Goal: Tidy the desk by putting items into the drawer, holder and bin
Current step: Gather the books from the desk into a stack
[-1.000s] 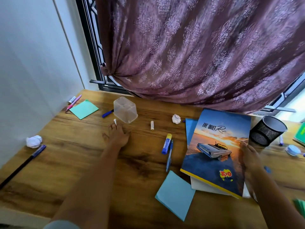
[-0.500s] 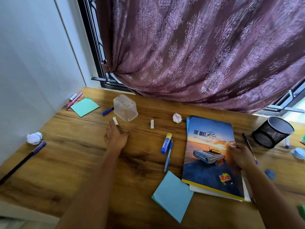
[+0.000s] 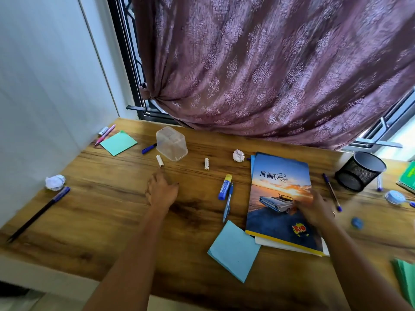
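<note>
A notebook with a car cover (image 3: 280, 182) lies flat on a small stack at the desk's right. My right hand (image 3: 314, 207) rests on its right part, blurred, fingers spread, holding nothing. My left hand (image 3: 160, 190) lies on the bare wood in the middle, fingers loosely curled, empty. A white battery (image 3: 160, 160) lies just beyond it. A black mesh holder (image 3: 359, 171) stands at the right. A glue stick (image 3: 225, 186) and a blue pen (image 3: 228, 202) lie between my hands.
A clear plastic tub (image 3: 171, 143) lies upside down at the back. Crumpled paper balls (image 3: 55, 182) (image 3: 238, 155), sticky note pads (image 3: 234, 250) (image 3: 118, 142), a dark pen (image 3: 38, 213), a second battery (image 3: 206, 163) and a pen (image 3: 332, 191) by the holder are scattered about. The curtain (image 3: 269, 75) hangs over the back edge.
The notebook has come down from a raised tilt to lie flat on the stack. My right hand moved from its edge onto the cover. My left hand drew slightly back from the tub.
</note>
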`<action>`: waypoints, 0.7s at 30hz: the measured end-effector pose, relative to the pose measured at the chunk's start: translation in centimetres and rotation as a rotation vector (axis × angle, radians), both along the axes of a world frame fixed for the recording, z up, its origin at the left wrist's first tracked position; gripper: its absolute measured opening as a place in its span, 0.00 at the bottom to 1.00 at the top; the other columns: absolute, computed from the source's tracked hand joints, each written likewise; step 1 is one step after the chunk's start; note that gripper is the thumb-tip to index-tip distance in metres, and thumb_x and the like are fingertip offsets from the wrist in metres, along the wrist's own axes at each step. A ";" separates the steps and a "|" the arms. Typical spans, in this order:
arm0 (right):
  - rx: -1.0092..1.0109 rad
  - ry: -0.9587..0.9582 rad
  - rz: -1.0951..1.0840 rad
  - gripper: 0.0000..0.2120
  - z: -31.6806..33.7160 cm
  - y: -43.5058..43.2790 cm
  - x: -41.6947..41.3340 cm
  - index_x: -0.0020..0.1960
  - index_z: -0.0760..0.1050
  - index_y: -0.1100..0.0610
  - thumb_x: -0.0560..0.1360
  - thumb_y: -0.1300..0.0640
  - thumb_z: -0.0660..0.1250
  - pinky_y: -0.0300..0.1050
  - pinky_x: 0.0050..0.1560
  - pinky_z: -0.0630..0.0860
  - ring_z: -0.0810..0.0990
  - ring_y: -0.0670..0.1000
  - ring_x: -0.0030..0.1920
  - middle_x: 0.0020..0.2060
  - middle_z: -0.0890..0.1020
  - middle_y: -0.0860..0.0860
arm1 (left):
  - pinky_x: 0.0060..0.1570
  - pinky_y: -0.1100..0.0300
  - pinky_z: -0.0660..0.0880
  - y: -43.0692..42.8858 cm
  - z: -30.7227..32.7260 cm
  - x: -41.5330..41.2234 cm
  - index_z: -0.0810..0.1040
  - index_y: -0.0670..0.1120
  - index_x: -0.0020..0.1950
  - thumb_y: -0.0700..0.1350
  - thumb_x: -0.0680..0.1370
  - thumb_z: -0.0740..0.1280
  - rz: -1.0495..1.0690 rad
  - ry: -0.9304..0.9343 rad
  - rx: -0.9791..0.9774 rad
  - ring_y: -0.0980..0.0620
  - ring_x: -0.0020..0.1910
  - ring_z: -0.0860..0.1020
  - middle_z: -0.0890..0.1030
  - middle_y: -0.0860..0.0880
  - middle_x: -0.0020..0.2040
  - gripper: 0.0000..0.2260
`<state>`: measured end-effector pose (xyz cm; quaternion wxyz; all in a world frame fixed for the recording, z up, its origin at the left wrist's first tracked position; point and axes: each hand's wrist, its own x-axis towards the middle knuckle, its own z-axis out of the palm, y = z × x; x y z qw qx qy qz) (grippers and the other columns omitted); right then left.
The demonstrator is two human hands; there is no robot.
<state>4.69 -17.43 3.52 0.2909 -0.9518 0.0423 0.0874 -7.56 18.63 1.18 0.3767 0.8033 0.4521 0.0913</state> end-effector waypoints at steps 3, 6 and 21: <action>-0.037 0.059 0.019 0.33 -0.3 0.1 -0.7 0.72 0.60 0.55 0.73 0.48 0.70 0.53 0.54 0.73 0.74 0.65 0.59 0.61 0.74 0.64 | 0.69 0.41 0.63 -3.8 1.3 0.0 0.57 0.50 0.75 0.47 0.75 0.67 -0.073 -0.040 -0.010 0.43 0.72 0.61 0.61 0.44 0.75 0.31; -0.119 0.107 0.020 0.31 -0.7 -0.5 -1.3 0.66 0.65 0.54 0.71 0.40 0.69 0.51 0.51 0.73 0.73 0.64 0.58 0.62 0.72 0.62 | 0.69 0.43 0.63 -9.4 2.4 0.0 0.62 0.53 0.74 0.47 0.76 0.66 -0.312 -0.108 0.123 0.45 0.73 0.62 0.62 0.48 0.74 0.27; -0.148 0.092 0.330 0.45 -0.1 -3.6 0.3 0.77 0.52 0.48 0.69 0.51 0.75 0.50 0.60 0.71 0.72 0.57 0.65 0.69 0.70 0.56 | 0.60 0.49 0.68 -23.1 2.5 3.5 0.67 0.49 0.66 0.54 0.75 0.65 -0.554 0.067 -0.067 0.43 0.64 0.70 0.74 0.45 0.63 0.22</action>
